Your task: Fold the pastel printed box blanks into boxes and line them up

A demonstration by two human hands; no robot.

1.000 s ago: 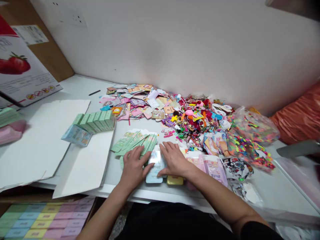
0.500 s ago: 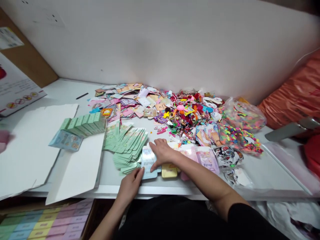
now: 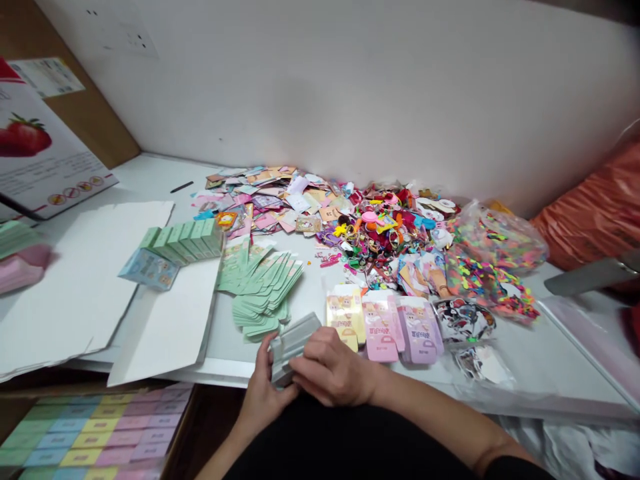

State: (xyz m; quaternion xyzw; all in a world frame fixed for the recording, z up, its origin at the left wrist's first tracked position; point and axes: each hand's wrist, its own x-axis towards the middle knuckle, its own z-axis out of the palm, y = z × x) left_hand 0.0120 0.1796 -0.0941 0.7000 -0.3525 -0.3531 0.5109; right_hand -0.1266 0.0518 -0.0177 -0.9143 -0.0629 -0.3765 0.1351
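Note:
A stack of flat folded cartons (image 3: 294, 342), greyish with its edges showing, is tilted up in front of my body at the table's near edge. My left hand (image 3: 265, 383) is wrapped round its left end. The curled fingers of my right hand (image 3: 333, 368) grip its right side and cover part of it. Beyond the hands lie fanned green flat cartons (image 3: 265, 293). To the right of them are piles of yellow cartons (image 3: 345, 313), pink cartons (image 3: 383, 327) and purple cartons (image 3: 419, 330), lying flat side by side.
Upright green boxes (image 3: 185, 241) and a blue packet (image 3: 150, 270) sit on white card at left. Heaps of paper pieces (image 3: 270, 200) and small trinkets (image 3: 380, 227) lie behind. Further right are a bag of bright pieces (image 3: 495, 233) and a grey bottle (image 3: 575, 279). Below, a carton holds coloured boxes (image 3: 100, 427).
The light blue cartons beside the yellow ones have been lifted off the table. Both hands have drawn back toward my body with the stack and tilted it. The view has shifted slightly left.

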